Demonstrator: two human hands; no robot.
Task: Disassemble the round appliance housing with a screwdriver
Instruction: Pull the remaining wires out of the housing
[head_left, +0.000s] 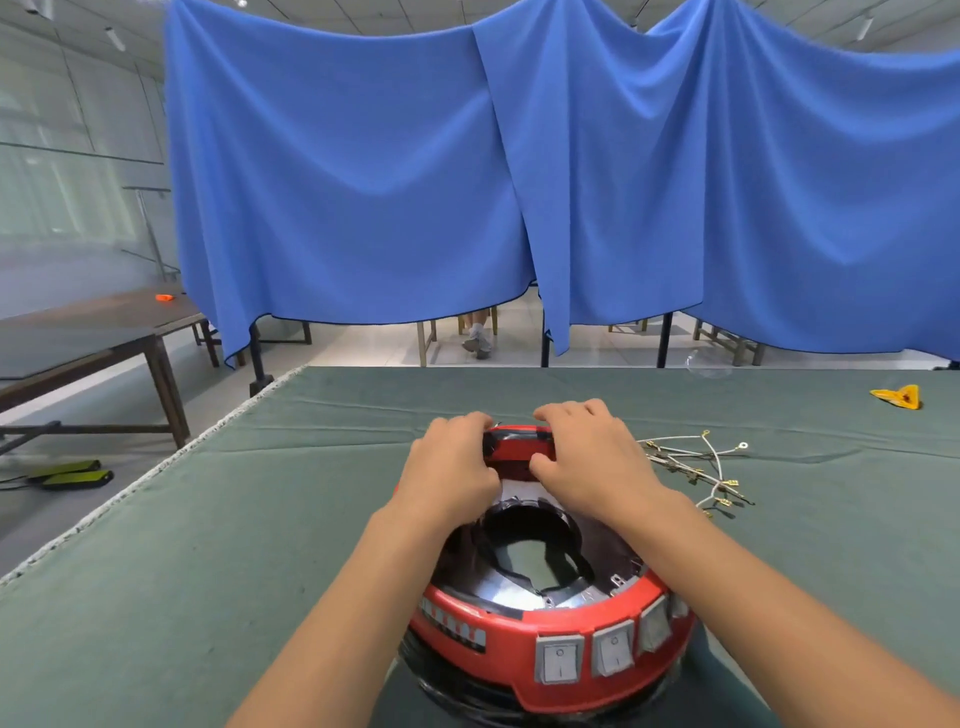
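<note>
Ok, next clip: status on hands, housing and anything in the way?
Left hand and right hand both grip the far rim of the red housing. No screwdriver in view. Loose wire bundle lies right of it, clear of both hands.

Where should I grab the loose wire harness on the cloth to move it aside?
Pinch the wire harness from above at the middle, where its white leads bunch and cross. It lies flat on the green tablecloth, just right of the right hand; the splayed ends carry small terminals that would probably snag.

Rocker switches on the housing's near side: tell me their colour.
The rocker switches are grey, set in the red housing, seen best in the head view.
</note>
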